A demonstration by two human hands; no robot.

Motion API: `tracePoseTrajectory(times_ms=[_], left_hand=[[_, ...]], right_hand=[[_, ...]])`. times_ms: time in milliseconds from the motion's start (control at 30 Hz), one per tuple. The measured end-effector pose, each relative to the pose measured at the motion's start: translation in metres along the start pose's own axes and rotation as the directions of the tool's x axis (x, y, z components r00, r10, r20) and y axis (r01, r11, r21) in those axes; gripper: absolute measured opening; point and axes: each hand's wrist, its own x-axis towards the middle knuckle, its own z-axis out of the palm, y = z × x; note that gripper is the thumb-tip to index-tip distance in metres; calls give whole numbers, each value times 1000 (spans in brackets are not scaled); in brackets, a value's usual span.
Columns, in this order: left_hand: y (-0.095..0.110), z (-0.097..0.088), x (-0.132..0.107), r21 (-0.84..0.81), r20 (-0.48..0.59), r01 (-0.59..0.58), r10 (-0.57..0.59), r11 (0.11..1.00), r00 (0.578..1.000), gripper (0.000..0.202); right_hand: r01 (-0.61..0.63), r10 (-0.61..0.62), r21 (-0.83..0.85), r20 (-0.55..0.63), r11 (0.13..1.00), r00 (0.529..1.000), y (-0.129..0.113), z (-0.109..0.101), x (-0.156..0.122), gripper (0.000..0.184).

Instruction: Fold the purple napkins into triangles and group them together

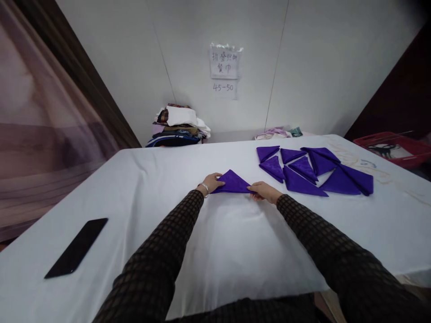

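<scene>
A purple cloth napkin (233, 183), folded into a triangle, lies flat on the white-covered table (235, 242) straight ahead of me. My left hand (212, 182) pinches its left corner, a bracelet on the wrist. My right hand (263, 190) grips its right corner, fingers closed on the edge. Both arms wear dark checked sleeves. To the right of the napkin lie several more purple folded triangles (313, 172), spread side by side.
A black phone (77, 246) lies face down near the table's front left. A stack of folded fabrics (178, 126) sits beyond the far edge by the wall. A red tray (395, 147) stands at far right. A paper sign (225, 63) hangs on the wall.
</scene>
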Motion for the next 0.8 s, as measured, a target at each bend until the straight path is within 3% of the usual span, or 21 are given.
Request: tracePoseTrajectory(times_ms=[100,267,367,433,500,567,633,700,800], left_hand=[[-16,14,6,143,-103,4,11,990,995,47],[-29,32,-7,311,-186,-99,163,945,969,41],[-31,33,-9,374,-185,-127,209,919,960,39],[-31,32,-9,421,-180,-130,223,898,958,38],[-32,32,-8,458,-170,-133,233,879,957,37],[-32,32,-7,468,-161,-136,236,873,958,37],[-33,32,-7,472,-153,-140,237,870,959,36],[-34,31,-7,471,-147,-142,236,871,960,35],[-35,30,-6,462,-138,-146,234,875,962,35]], right_hand=[[-46,42,-154,-30,987,999,0,2,17,29],[-75,19,-414,-138,907,990,4,1,21,33],[-71,-53,-610,-183,789,982,4,-1,13,36],[-29,-177,-731,-203,682,963,-1,1,7,37],[104,-381,-777,-183,621,906,-11,6,7,38],[308,-578,-765,-101,565,810,-22,18,12,45],[458,-665,-728,4,509,746,-31,34,23,57],[498,-646,-705,75,504,760,-32,50,36,66],[447,-556,-708,92,547,826,-21,65,49,70]])
